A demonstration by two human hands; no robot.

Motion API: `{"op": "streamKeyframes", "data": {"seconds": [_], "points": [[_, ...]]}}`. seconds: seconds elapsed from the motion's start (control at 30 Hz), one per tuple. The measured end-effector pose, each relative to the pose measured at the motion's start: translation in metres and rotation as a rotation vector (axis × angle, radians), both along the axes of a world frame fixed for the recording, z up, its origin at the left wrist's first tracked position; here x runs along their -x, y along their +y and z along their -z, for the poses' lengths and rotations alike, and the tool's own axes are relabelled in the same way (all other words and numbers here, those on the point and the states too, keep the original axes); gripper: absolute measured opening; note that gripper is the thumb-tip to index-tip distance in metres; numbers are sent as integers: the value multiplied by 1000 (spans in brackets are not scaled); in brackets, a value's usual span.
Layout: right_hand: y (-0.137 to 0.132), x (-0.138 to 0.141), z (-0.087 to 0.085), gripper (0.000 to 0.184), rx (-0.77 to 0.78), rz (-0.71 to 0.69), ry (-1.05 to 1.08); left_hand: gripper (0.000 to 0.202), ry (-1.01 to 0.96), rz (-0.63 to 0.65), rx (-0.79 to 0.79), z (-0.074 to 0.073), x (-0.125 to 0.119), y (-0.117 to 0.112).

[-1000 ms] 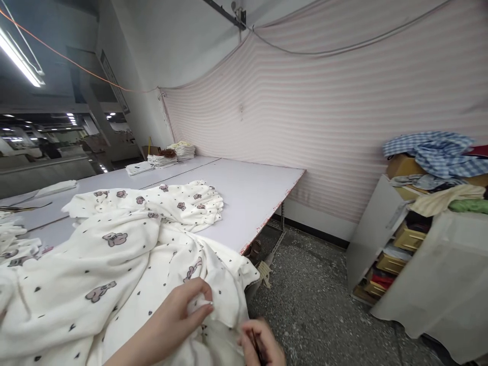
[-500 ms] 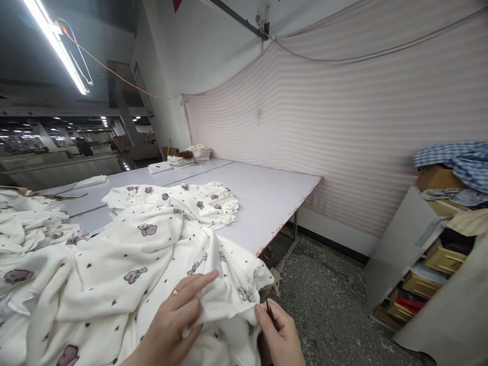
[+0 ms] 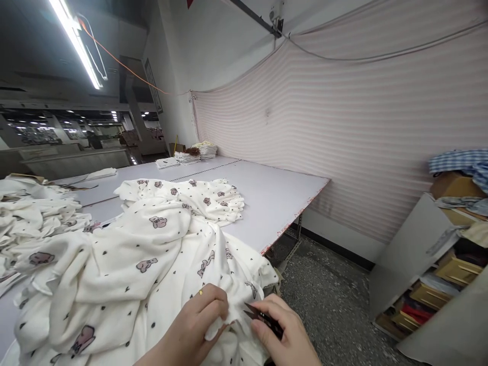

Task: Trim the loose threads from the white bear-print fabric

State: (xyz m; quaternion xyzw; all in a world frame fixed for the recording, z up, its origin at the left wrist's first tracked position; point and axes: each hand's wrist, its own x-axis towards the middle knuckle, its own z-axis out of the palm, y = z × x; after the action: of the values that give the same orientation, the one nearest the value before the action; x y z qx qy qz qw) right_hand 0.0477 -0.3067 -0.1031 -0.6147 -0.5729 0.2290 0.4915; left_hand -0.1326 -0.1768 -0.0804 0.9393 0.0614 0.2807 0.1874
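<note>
White fabric [image 3: 125, 274] printed with brownish bears and small dark marks lies bunched over the near part of the table. My left hand [image 3: 202, 320], with a ring on one finger, is closed on a fold of this fabric at the lower middle. Just to its right, my right hand [image 3: 284, 325] grips a pair of dark thread snips [image 3: 267, 321]. Their pointed blades face left, a little apart, close to the fabric by my left fingers. Whether the blades touch the cloth I cannot tell.
The pale table [image 3: 278, 188] has a worn, red-marked right edge. Folded cloth stacks [image 3: 206, 150] stand at its far end, with more white fabric [image 3: 41, 218] at left. On the right are a grey cabinet [image 3: 407, 269] with drawers and a speckled floor [image 3: 328, 290]. Striped cloth [image 3: 343, 117] covers the wall.
My left fingers have curled from stretched out to closed on the fabric. The right hand has let go of the fabric edge and turned the snips so their blades point left. The view has shifted slightly.
</note>
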Motion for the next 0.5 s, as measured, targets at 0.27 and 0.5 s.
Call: {"op": "streamKeyframes", "data": {"seconds": [0.27,0.5], "points": [[11,7,-2,19,-64,8,39,17,-7,-7,13,-4,1,0],[6,5,-3,21,-59,-52,53,19,-14,5,-7,-4,1,2]]}}
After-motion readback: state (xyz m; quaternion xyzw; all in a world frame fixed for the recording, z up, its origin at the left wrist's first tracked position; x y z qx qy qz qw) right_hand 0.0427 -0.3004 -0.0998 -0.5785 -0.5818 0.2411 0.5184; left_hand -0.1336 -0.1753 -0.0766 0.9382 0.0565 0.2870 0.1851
